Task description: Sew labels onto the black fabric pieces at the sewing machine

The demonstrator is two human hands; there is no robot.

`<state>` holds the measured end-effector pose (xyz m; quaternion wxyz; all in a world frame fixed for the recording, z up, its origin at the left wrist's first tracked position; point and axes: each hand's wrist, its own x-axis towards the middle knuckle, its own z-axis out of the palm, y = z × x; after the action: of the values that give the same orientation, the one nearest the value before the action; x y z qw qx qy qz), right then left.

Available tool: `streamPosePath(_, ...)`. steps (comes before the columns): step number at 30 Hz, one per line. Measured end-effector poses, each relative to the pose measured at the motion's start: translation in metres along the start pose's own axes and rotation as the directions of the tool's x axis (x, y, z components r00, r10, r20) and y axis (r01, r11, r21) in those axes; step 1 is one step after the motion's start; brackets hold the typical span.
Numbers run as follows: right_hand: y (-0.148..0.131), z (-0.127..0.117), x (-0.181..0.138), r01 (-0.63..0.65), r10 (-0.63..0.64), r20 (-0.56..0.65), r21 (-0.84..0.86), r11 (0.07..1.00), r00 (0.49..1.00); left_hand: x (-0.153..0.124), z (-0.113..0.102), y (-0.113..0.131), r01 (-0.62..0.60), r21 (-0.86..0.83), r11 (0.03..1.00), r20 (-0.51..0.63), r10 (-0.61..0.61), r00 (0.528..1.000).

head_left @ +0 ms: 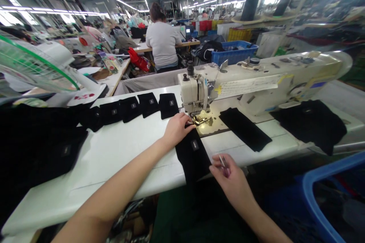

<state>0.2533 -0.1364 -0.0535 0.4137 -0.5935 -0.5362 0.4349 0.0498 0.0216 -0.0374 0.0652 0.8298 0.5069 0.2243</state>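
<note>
My left hand [177, 129] rests with curled fingers on the top end of a black fabric piece [194, 157] with a small label, right beside the presser foot [199, 119] of the white sewing machine [256, 83]. The piece hangs over the table's front edge. My right hand [229, 176] pinches a small metal tool, perhaps thread snips [222, 160], at the fabric's lower right edge.
A chain of black labelled pieces [137, 108] trails left to a black pile [37, 140]. More black pieces [245, 129] lie right of the needle and under the machine arm [312, 123]. A fan [34, 64] stands left, a blue bin [319, 190] lower right. A person [163, 41] sits behind.
</note>
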Motion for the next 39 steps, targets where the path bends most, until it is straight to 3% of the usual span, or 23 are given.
streamPosePath(3,0.000,0.000,-0.002,0.092,-0.092,0.011,-0.046,0.995,0.996,-0.004,0.003,0.002,-0.097,0.118,0.988,-0.021,0.100,0.995)
streamPosePath(7,0.006,-0.003,-0.004,0.234,-0.221,0.093,-0.162,0.959,0.971,-0.010,0.004,-0.002,-0.202,0.101,0.974,0.041,0.199,0.979)
streamPosePath(11,0.012,-0.006,0.000,0.509,-0.481,0.171,-0.241,0.826,0.860,-0.012,0.003,-0.008,-0.273,0.090,0.958,0.035,0.270,0.962)
streamPosePath(13,0.013,-0.006,0.003,0.589,-0.553,0.203,-0.299,0.751,0.808,-0.010,0.003,-0.010,-0.283,0.111,0.953,0.041,0.280,0.959)
streamPosePath(17,0.012,-0.004,0.008,0.592,-0.555,0.220,-0.408,0.695,0.802,-0.003,0.004,-0.011,-0.290,0.162,0.943,0.061,0.283,0.957)
streamPosePath(39,0.011,-0.002,0.011,0.561,-0.521,0.219,-0.428,0.708,0.825,-0.002,0.006,-0.013,-0.284,0.114,0.952,0.019,0.283,0.959)
